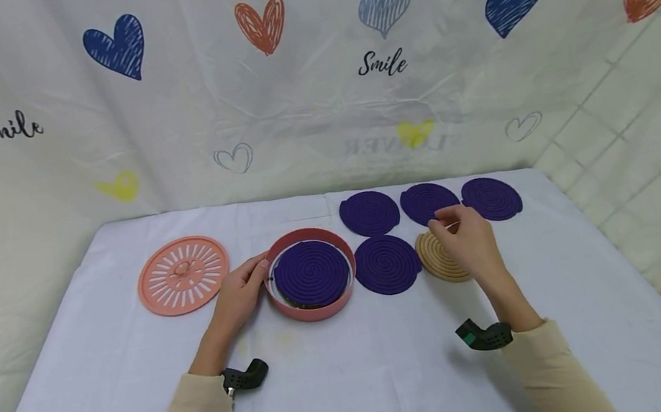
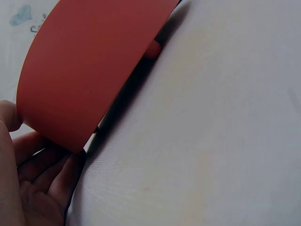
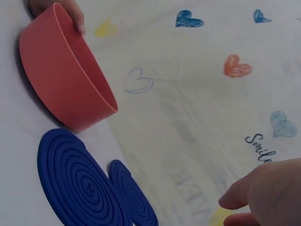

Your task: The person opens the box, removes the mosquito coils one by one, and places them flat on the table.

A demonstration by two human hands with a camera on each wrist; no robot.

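My left hand (image 1: 237, 296) grips the left wall of a round coral mosquito coil holder (image 1: 317, 314), thumb near its rim and fingers against its side. In the left wrist view, the base of the holder (image 2: 84, 70) shows small feet. A purple mosquito coil (image 1: 312, 273) lies inside. My right hand (image 1: 473, 240) is above a tan mosquito coil (image 1: 437, 262) and partly covers it; thumb and forefinger are bent and apart. Nothing shows between the right fingertips (image 3: 231, 199) in the right wrist view. Left of the holder lies its slotted coral lid (image 1: 163, 286).
A purple coil (image 1: 387, 264) lies between the holder and the tan coil. Behind are more purple coils: one at left (image 1: 370, 213), one in the middle (image 1: 424, 200) and one at right (image 1: 491, 199). A white cloth (image 1: 361, 390) covers the table, with a printed curtain (image 1: 314, 107) behind.
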